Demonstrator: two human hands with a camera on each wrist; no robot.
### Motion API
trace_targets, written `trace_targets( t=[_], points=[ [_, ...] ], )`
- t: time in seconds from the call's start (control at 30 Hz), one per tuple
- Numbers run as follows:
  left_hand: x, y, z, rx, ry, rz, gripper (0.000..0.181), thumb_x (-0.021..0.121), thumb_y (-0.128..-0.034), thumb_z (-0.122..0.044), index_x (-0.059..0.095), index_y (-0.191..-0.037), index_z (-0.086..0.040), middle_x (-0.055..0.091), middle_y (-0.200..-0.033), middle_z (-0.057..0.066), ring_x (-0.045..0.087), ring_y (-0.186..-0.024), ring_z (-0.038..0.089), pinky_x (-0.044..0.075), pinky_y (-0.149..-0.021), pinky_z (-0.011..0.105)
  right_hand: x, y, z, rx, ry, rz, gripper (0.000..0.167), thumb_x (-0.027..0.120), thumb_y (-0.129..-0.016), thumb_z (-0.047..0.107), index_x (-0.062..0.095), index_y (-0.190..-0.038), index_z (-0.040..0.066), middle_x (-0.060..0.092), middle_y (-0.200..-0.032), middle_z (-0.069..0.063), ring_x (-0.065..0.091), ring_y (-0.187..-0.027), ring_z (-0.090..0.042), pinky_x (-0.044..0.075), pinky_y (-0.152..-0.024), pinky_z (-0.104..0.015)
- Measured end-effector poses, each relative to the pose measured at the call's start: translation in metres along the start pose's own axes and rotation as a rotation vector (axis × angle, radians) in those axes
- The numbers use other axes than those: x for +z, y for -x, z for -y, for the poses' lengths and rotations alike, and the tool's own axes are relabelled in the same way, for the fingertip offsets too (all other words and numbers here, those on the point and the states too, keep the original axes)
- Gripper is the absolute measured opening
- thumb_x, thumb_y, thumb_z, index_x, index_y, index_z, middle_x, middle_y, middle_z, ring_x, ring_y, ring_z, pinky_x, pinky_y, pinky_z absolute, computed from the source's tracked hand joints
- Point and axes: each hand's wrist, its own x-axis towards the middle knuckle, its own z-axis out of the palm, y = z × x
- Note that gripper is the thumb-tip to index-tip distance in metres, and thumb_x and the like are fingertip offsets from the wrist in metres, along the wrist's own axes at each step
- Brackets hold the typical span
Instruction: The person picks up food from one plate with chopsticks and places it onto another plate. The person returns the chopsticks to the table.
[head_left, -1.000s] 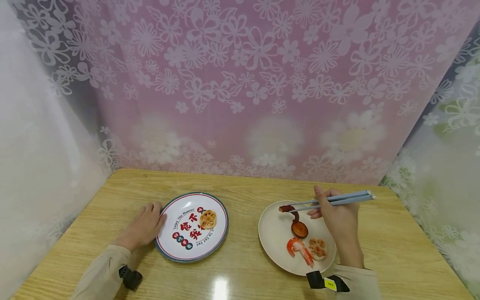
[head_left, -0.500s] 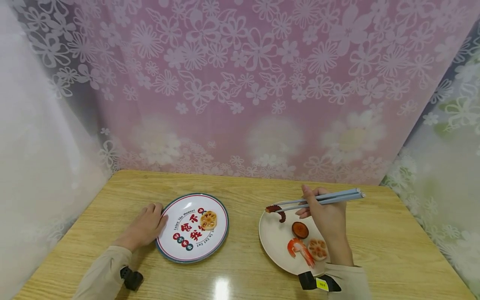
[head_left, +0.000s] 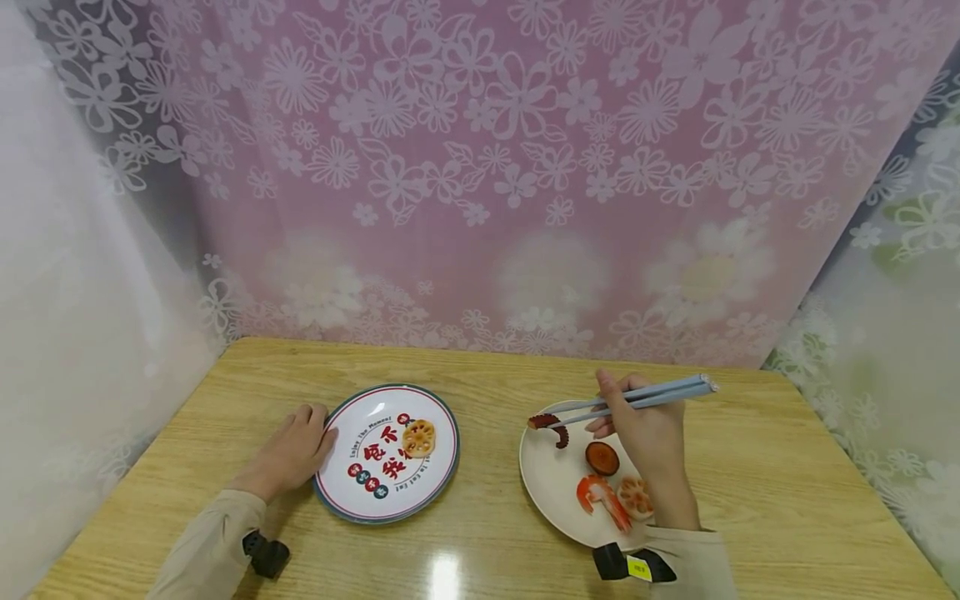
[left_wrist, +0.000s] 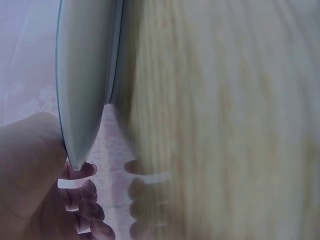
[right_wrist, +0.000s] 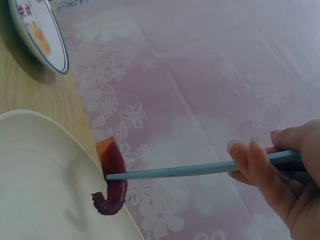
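My right hand (head_left: 648,437) holds a pair of blue-grey chopsticks (head_left: 667,392). Their tips pinch a dark red octopus tentacle (right_wrist: 116,167), raised above the cream plate (head_left: 542,492) near its far left rim; its shadow falls on the plate in the right wrist view. On that plate lie a round brown slice (head_left: 602,458), a shrimp (head_left: 600,498) and a lotus root slice (head_left: 634,497), partly behind my right wrist. My left hand (head_left: 292,450) grips the left rim of a white plate (head_left: 360,417) with red lettering, thumb on the rim. Another lotus root slice (head_left: 418,438) lies on this plate.
Both plates stand on a wooden table (head_left: 480,533), with a strip of tabletop between them. A pink flowered curtain (head_left: 480,208) hangs behind the table's far edge, and pale curtains hang on both sides.
The chopsticks lifted the tentacle off the cream plate, clear of the brown slice, and moved it left toward the rim. My left hand stayed on the white plate.
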Motion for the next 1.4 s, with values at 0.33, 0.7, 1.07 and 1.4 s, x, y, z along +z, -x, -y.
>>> trace_targets(
  t=[0.33,0.7,1.07,1.4],
  points=[
    [0.000,-0.001,0.001,-0.006,0.018,0.010,0.025,0.049,-0.0989,-0.015,0.046,-0.109,0.007,0.046,-0.095,0.019,0.049,-0.086,0.033,0.042,-0.080,0.052,0.001,0.002,0.001,0.086,0.066,0.075,0.042,0.064,-0.094,0.031,0.063,-0.079,-0.008,0.064,-0.063,-0.021,0.064,-0.045,-0.022,0.051,-0.046,-0.042],
    [-0.001,-0.001,0.000,-0.015,0.020,0.024,0.026,0.048,-0.0993,-0.015,0.045,-0.111,0.007,0.046,-0.095,0.019,0.048,-0.085,0.034,0.042,-0.081,0.052,0.006,0.001,0.004,0.045,-0.018,0.062,0.038,0.063,-0.095,0.023,0.063,-0.080,-0.012,0.065,-0.064,-0.022,0.064,-0.044,-0.021,0.051,-0.044,-0.038],
    [0.000,0.000,0.001,-0.023,0.043,0.036,0.025,0.048,-0.0996,-0.015,0.044,-0.111,0.007,0.045,-0.097,0.019,0.047,-0.084,0.033,0.043,-0.079,0.051,0.021,0.006,0.023,0.042,-0.124,0.082,0.029,0.062,-0.095,0.011,0.061,-0.078,-0.013,0.064,-0.066,-0.028,0.064,-0.045,-0.023,0.051,-0.044,-0.036],
    [-0.001,-0.001,-0.001,-0.026,0.033,0.046,0.027,0.048,-0.1000,-0.016,0.044,-0.113,0.007,0.044,-0.097,0.020,0.048,-0.085,0.035,0.043,-0.079,0.051,0.044,0.010,0.017,0.055,-0.150,0.130,0.033,0.066,-0.093,0.018,0.062,-0.078,-0.011,0.063,-0.066,-0.028,0.063,-0.044,-0.022,0.051,-0.043,-0.037]
  ],
)
